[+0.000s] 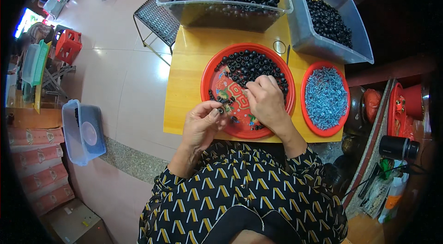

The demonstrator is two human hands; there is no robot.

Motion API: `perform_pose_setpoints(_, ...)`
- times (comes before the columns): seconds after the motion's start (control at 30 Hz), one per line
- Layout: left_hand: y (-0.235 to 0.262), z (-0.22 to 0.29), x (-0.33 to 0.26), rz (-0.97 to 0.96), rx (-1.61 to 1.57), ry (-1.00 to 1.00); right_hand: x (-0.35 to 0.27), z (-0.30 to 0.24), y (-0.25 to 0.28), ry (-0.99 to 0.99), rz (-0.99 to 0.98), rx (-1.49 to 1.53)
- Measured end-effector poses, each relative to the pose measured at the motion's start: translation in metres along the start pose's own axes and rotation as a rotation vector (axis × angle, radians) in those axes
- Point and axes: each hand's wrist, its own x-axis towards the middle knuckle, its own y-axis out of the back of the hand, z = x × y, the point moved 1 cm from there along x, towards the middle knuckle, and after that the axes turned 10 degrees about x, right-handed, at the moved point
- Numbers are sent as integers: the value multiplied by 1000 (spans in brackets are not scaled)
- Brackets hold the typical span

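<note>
My left hand is closed in a pinch at the near left rim of a round red tray. Between its thumb and fingers is a small black ring-shaped part. Over the middle of the tray, my right hand has its fingers bent and pressed together; whatever they hold is hidden. A heap of round black parts with holes covers the far side of the tray, and several smaller ones lie near my left fingers. To the right, a smaller red tray carries many small shiny bluish pieces.
The trays stand on a yellow wooden table. At its far side are two clear plastic bins, one in the middle and one at right, full of black parts. A thin ring lies beside the tray. A blue-tinted bin sits on the floor at left.
</note>
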Motion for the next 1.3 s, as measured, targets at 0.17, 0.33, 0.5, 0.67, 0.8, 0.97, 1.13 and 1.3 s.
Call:
perform_pose_setpoints(0.17, -5, 8, -2, 0, -26, 38, 13, -3, -16, 21, -56, -149)
perform_pose_setpoints(0.33, -2, 8, -2, -18, -19, 35, 14, -3, -24, 27, -131, -249)
perform_pose_setpoints(0.5, -3, 8, -1, -17, 2, 29, 14, -9, -17, 47, -190, -248)
perform_pose_setpoints(0.67, -6, 9, -3, -16, -19, 38, 3, -19, 5, -158, -85, 361)
perform_pose_setpoints(0.8, -7, 6, -1, -43, -15, 50, -8, -25, 22, -724, -200, 1171)
perform_pose_setpoints(0.97, -15, 2, 0, -68, -6, 93, -21, -18, 24, -703, -172, 1312)
perform_pose_setpoints(1.13, -17, -3, 0, -111, 2, 66, -29, -16, 24, -712, -158, 1336)
perform_pose_setpoints(1.3, -22, -6, 1, -113, 74, 11, -35, -16, 19, -827, -115, 1566)
